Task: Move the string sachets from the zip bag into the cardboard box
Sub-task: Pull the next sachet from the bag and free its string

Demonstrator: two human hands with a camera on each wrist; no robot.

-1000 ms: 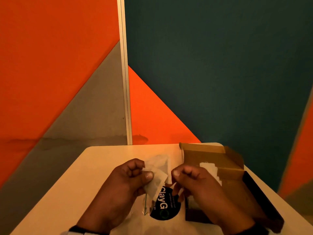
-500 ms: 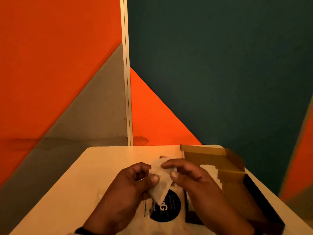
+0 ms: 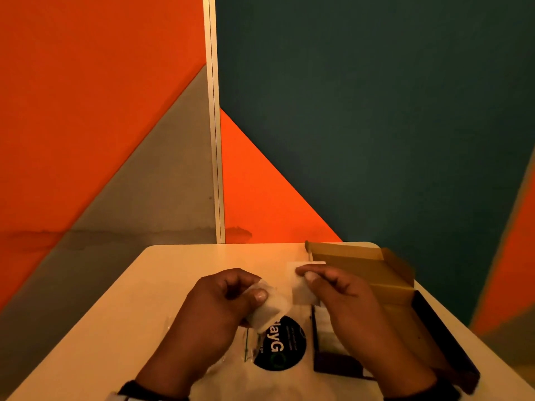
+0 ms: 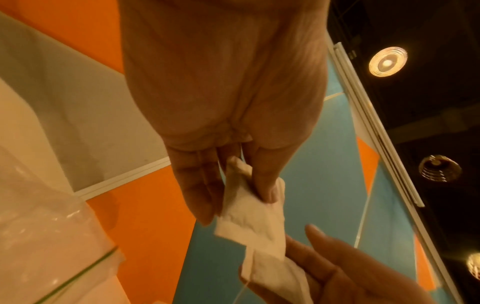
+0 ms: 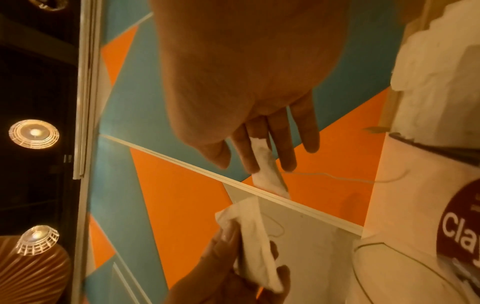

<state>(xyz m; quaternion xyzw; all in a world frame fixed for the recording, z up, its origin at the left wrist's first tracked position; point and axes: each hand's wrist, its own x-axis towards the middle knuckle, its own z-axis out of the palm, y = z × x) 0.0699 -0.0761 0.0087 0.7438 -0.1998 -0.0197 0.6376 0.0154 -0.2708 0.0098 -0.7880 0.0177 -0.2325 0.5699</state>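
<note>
One sachet [image 3: 301,285] pinched in right hand [image 3: 347,302], second sachet [image 3: 270,309] clamped by left hand [image 3: 220,308], above zip bag [image 3: 278,351]. Cardboard box [image 3: 370,273] at 2 o'clock. Judged light, limp, tearable; flat edge best pinched, trailing string minded.

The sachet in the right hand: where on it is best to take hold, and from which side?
Pinch the sachet at its top edge, coming from above, as the right hand does now. It is flat, thin and limp and hangs down, so thumb and fingers close on its two faces there, and the body stays free to lower into the cardboard box.
</note>
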